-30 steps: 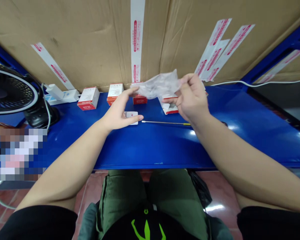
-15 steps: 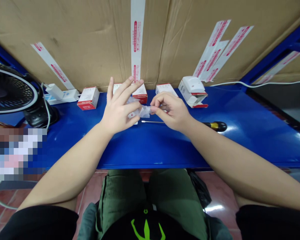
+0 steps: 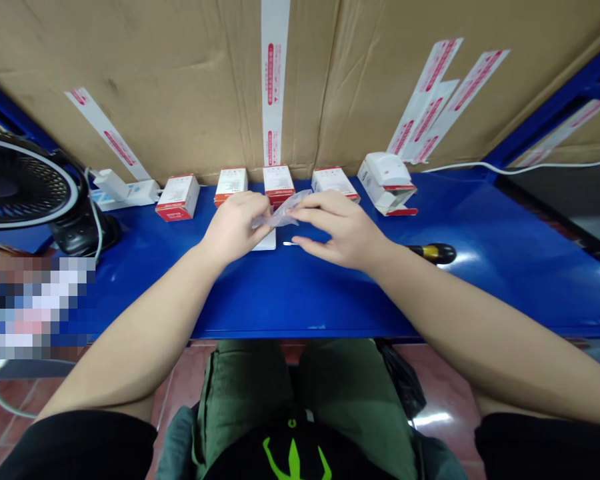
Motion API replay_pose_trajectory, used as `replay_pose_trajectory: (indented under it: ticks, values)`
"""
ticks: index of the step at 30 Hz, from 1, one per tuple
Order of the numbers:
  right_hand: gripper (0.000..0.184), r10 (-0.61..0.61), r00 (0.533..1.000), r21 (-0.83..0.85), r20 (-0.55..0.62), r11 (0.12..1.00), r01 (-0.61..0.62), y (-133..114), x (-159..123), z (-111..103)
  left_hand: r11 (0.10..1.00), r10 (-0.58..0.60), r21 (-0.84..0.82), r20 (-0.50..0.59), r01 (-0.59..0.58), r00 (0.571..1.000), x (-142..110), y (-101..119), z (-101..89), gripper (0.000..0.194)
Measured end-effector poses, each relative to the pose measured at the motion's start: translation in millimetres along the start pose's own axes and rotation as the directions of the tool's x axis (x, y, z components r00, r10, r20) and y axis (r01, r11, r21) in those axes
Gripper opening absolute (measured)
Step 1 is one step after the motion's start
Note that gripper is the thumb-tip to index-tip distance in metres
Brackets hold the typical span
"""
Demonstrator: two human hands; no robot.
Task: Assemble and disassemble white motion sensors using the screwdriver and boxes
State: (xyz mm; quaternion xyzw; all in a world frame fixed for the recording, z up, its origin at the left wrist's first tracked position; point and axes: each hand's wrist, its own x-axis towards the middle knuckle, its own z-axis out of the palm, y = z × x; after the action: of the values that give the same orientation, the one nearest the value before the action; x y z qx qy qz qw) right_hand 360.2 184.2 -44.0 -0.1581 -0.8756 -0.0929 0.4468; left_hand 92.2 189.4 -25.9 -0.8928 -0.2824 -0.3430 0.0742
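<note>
A crumpled clear plastic bag lies folded narrow between my hands. My left hand pinches its lower end. My right hand reaches in from the right with its fingers apart, the index fingertip against the bag. Below the bag, a small white card lies on the blue shelf, partly under my left hand. A thin screwdriver with a black and yellow handle lies to the right, its shaft passing under my right hand.
Several white and red boxes stand in a row along the back of the shelf, and a white device sits on an opened box at right. A black fan and a white power adapter are at left. Taped cardboard cartons form the back.
The bag has gone from held up and spread out to folded narrow and lower down. My hands have come closer together, and my left hand now covers more of the card.
</note>
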Motion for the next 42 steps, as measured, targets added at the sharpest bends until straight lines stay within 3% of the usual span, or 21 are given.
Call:
replay_pose_trajectory:
  ticks: [4, 9, 11, 15, 19, 25, 28, 30, 33, 36, 38, 40, 42]
  values:
    - [0.017, -0.025, 0.992, -0.129, 0.127, 0.991, 0.042, -3, -2, 3, 0.994, 0.088, -0.069, 0.026, -0.086, 0.996, 1, 4, 0.6, 0.014]
    - [0.025, -0.088, 0.979, -0.152, 0.185, 0.981, 0.117, -4, -2, -5, 0.989, -0.005, -0.149, 0.122, 0.023, 0.993, -1, 1, 1.3, 0.020]
    - [0.028, -0.048, 0.965, -0.090, 0.256, 0.993, 0.073, -4, -2, -7, 0.986, -0.023, -0.158, 0.153, 0.048, 0.988, -2, -4, 1.8, 0.029]
    - [0.028, 0.156, 0.907, -0.017, 0.391, 0.987, -0.162, 1, -5, -9, 0.993, -0.049, -0.102, 0.168, 0.066, 0.985, -4, -13, 1.0, 0.039]
    - [0.022, 0.304, 0.896, 0.037, 0.324, 0.942, -0.333, 8, -6, -14, 0.995, -0.096, -0.021, 0.172, 0.101, 0.980, -3, -15, -1.7, 0.033]
    - [0.011, 0.318, 0.935, 0.148, 0.156, 0.928, -0.341, 7, -5, -18, 0.988, -0.154, 0.054, 0.150, 0.147, 0.977, -3, -16, -4.6, 0.023]
    - [0.034, 0.410, 0.890, 0.237, 0.199, 0.861, -0.450, 5, -4, -10, 0.992, -0.113, 0.065, 0.113, 0.106, 0.987, -3, -14, -3.8, 0.023]
    - [0.048, 0.502, 0.837, 0.330, 0.218, 0.769, -0.547, 4, -3, -3, 0.996, -0.050, 0.083, 0.090, 0.043, 0.995, -3, -12, -2.1, 0.022]
    - [0.047, 0.583, 0.761, 0.467, 0.285, 0.609, -0.641, 3, 0, 2, 0.991, 0.040, 0.120, 0.092, -0.051, 0.995, -2, -9, 1.1, 0.025]
    - [0.049, 0.510, 0.738, 0.526, 0.442, 0.519, -0.674, 0, 2, 0, 0.987, 0.058, 0.140, 0.118, -0.075, 0.991, -1, -6, 3.5, 0.030]
    - [0.056, 0.432, 0.734, 0.536, 0.523, 0.503, -0.678, -1, 1, -2, 0.986, 0.060, 0.145, 0.121, -0.078, 0.991, -1, -4, 3.9, 0.030]
    - [0.065, 0.392, 0.742, 0.507, 0.543, 0.552, -0.662, 0, -2, -3, 0.988, 0.056, 0.136, 0.123, -0.072, 0.991, -1, -4, 3.1, 0.028]
    - [0.067, 0.376, 0.774, 0.442, 0.509, 0.657, -0.611, 2, -5, -2, 0.992, 0.036, 0.115, 0.131, -0.052, 0.991, -1, -3, 1.6, 0.027]
